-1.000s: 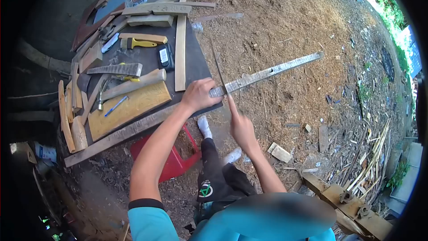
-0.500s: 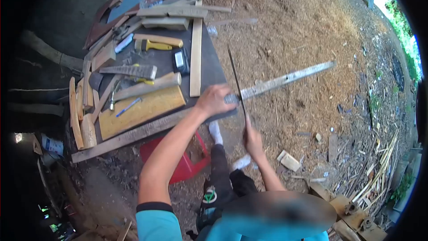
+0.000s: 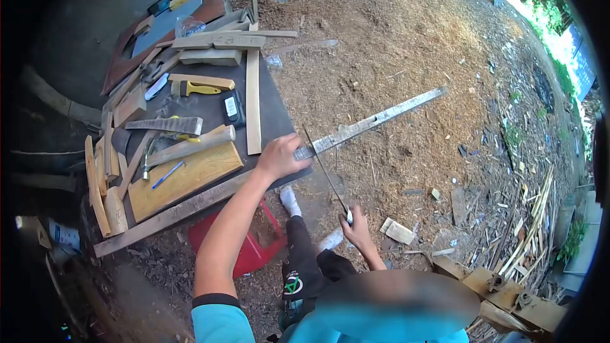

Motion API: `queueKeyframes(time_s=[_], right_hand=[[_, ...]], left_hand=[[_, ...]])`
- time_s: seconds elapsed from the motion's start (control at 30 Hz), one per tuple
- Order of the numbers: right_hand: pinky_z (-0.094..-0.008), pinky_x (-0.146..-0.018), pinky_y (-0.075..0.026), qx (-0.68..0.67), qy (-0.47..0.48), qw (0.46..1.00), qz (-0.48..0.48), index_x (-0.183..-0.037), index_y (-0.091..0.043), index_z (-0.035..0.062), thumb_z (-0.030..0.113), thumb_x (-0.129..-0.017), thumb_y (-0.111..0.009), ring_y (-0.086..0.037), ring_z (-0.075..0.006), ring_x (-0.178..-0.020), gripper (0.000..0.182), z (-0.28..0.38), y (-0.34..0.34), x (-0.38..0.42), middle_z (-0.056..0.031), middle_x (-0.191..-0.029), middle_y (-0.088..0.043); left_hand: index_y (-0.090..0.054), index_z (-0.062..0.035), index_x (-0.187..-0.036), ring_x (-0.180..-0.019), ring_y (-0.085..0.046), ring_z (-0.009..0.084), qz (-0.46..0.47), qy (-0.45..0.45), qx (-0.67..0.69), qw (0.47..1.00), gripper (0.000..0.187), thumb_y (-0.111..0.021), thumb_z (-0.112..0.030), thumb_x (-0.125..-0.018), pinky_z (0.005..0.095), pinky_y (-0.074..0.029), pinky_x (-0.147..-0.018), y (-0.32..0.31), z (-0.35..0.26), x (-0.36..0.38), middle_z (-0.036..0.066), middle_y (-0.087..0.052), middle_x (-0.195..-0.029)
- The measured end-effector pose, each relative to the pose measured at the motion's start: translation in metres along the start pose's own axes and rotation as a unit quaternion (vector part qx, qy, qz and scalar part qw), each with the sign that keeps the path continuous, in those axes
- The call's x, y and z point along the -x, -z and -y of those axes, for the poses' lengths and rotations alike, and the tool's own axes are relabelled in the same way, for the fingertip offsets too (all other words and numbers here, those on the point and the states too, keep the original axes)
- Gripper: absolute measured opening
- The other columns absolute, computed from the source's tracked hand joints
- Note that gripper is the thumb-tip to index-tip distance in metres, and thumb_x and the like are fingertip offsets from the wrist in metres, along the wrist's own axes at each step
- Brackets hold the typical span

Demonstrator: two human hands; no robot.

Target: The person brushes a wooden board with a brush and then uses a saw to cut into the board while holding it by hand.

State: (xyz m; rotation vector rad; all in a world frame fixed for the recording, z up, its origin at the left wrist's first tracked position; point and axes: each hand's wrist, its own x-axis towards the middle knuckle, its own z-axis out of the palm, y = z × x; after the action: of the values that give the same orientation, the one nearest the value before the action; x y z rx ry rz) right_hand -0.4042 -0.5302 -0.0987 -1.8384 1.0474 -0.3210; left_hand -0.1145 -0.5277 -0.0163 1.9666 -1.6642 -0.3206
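At the corner of the dark worktable, my left hand is closed on the near end of a long, weathered wooden strip. The rest of the strip juts out past the table edge over the sawdust. Lower and to the right, my right hand grips the handle of a hand saw. Seen nearly edge-on, its thin dark blade crosses the strip just beyond my left fingers. The tip of the blade shows a little above the strip.
On the table lie a yellow-handled brush, a hammer, a blue pen, a black box and a wooden board. A red plastic stool stands below. Sawdust and wood scraps cover the ground.
My right hand has pulled the saw back toward my body, so less blade reaches past the strip. My left hand keeps its hold. The whole view has shifted slightly.
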Motion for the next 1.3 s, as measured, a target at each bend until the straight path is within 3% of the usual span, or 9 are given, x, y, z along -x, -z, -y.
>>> queueKeyframes(time_s=[0.07,0.17,0.23,0.4,0.6,0.77,0.97,1.17,1.3], right_hand=[[-0.0444,-0.052,-0.039,0.038,-0.07,0.996,0.037,-0.065,-0.054,-0.0054,0.018,-0.079,-0.056,-0.056,-0.0391,-0.057,0.027,0.007,-0.012,-0.018,-0.0251,-0.058,-0.051],[-0.0413,-0.046,-0.036,0.004,0.02,1.0,0.003,-0.059,-0.049,-0.0071,0.018,-0.081,-0.055,-0.051,-0.0308,-0.044,0.034,0.038,-0.037,-0.072,-0.0231,-0.051,-0.047],[-0.0431,-0.046,-0.037,-0.006,0.122,0.992,-0.032,-0.06,-0.051,-0.0072,0.013,-0.079,-0.053,-0.055,-0.036,-0.049,0.028,0.077,-0.037,-0.116,-0.0253,-0.055,-0.05],[-0.0471,-0.054,-0.041,-0.015,0.059,0.998,-0.021,-0.067,-0.056,-0.0053,0.006,-0.072,-0.049,-0.056,-0.0421,-0.06,0.014,-0.023,-0.062,-0.037,-0.027,-0.062,-0.054],[-0.0485,-0.061,-0.044,0.019,0.073,0.996,0.051,-0.069,-0.057,-0.0059,0.005,-0.066,-0.051,-0.055,-0.0439,-0.064,0.013,0.041,-0.049,-0.124,-0.0276,-0.067,-0.056],[-0.048,-0.071,-0.043,-0.065,0.015,0.998,-0.011,-0.075,-0.058,-0.0061,0.006,-0.069,-0.049,-0.057,-0.0431,-0.078,0.016,-0.024,-0.071,-0.024,-0.0293,-0.085,-0.058],[-0.0441,-0.051,-0.04,0.031,0.1,0.994,0.01,-0.067,-0.054,-0.0043,0.0,-0.071,-0.047,-0.056,-0.038,-0.056,0.01,0.018,-0.056,-0.093,-0.0237,-0.062,-0.056],[-0.0466,-0.059,-0.045,0.017,-0.129,0.991,-0.004,-0.069,-0.059,-0.0042,0.008,-0.073,-0.053,-0.059,-0.0422,-0.068,0.014,-0.047,-0.075,-0.024,-0.027,-0.068,-0.057],[-0.0475,-0.058,-0.043,-0.001,-0.059,0.998,0.028,-0.07,-0.057,-0.0048,0.009,-0.075,-0.053,-0.055,-0.0444,-0.067,0.016,-0.017,-0.054,-0.02,-0.0277,-0.069,-0.055]], left_hand=[[-0.056,-0.0004,-0.071,-0.071,-0.059,0.0313,-0.016,0.002,-0.004,1.0,0.036,-0.074,-0.03,-0.061,0.0381,-0.048,-0.062,0.002,0.005,0.002,0.013,-0.057,-0.074],[-0.056,-0.0005,-0.071,-0.071,-0.059,0.032,-0.024,-0.002,-0.009,1.0,0.036,-0.074,-0.03,-0.06,0.0383,-0.047,-0.062,0.0,0.007,0.003,0.013,-0.057,-0.074],[-0.056,-0.0007,-0.071,-0.071,-0.059,0.0324,-0.011,0.006,0.001,1.0,0.036,-0.074,-0.031,-0.06,0.0384,-0.047,-0.062,-0.002,0.008,0.004,0.013,-0.057,-0.074],[-0.057,-0.0005,-0.072,-0.073,-0.059,0.0331,-0.008,0.01,0.028,1.0,0.034,-0.072,-0.028,-0.059,0.0394,-0.049,-0.065,0.003,0.006,-0.003,0.014,-0.057,-0.075],[-0.055,0.0004,-0.072,-0.072,-0.059,0.0331,0.002,0.009,0.007,1.0,0.036,-0.073,-0.028,-0.06,0.0397,-0.048,-0.065,0.002,0.003,0.001,0.015,-0.057,-0.075],[-0.055,0.0003,-0.07,-0.072,-0.059,0.0329,0.004,0.009,0.01,1.0,0.035,-0.073,-0.028,-0.059,0.0391,-0.048,-0.065,0.003,0.005,0.0,0.015,-0.056,-0.074],[-0.054,0.0008,-0.069,-0.068,-0.058,0.0314,-0.016,0.009,0.025,1.0,0.035,-0.076,-0.025,-0.059,0.0375,-0.046,-0.061,-0.003,0.003,0.004,0.014,-0.055,-0.07],[-0.051,0.001,-0.068,-0.07,-0.058,0.034,0.008,0.026,-0.004,1.0,0.036,-0.074,-0.026,-0.06,0.0401,-0.048,-0.063,0.003,0.008,-0.004,0.016,-0.054,-0.072],[-0.052,0.0014,-0.068,-0.064,-0.057,0.0315,-0.032,-0.013,0.007,0.999,0.034,-0.074,-0.023,-0.06,0.0377,-0.045,-0.058,0.0,0.012,-0.004,0.015,-0.053,-0.068]])
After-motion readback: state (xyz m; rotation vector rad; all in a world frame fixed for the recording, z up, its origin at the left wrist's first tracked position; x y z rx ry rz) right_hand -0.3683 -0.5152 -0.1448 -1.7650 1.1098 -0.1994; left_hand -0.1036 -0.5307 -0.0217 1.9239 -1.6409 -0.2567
